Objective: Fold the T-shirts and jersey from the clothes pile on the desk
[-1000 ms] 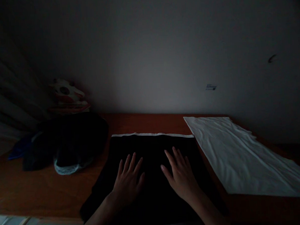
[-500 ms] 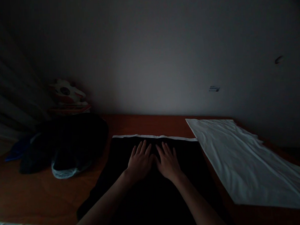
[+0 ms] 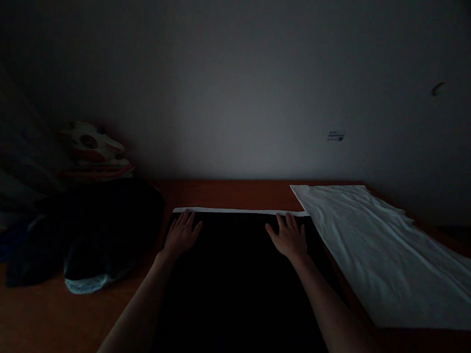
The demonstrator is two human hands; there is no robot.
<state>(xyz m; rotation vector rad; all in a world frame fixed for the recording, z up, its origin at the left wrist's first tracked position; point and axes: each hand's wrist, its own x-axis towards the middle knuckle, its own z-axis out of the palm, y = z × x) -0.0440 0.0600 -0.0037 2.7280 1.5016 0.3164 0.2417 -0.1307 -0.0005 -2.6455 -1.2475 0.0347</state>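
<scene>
A black cloth (image 3: 236,280) lies spread on the wooden table, with a narrow white band (image 3: 237,211) along its far edge. The scene is dim, and what kind of garment it may be cannot be told. My left hand (image 3: 181,233) rests flat on its far left corner, fingers spread and tips at the white band. Near the far right corner my right hand (image 3: 289,236) lies flat too, fingers apart. Neither hand grips anything. Just right of the black cloth is a creased white cloth (image 3: 387,263), laid out at an angle.
Dark bundled clothes (image 3: 108,223) with a pale edge (image 3: 86,284) are heaped on the left of the table (image 3: 50,325). Behind them stands a white and red cow-like figure (image 3: 93,143). A wall (image 3: 232,93) rises at the back; a curtain (image 3: 11,150) hangs at far left.
My hands have slid apart from the middle of the black cloth, the left toward its left corner and the right toward its right. The white band looks straighter.
</scene>
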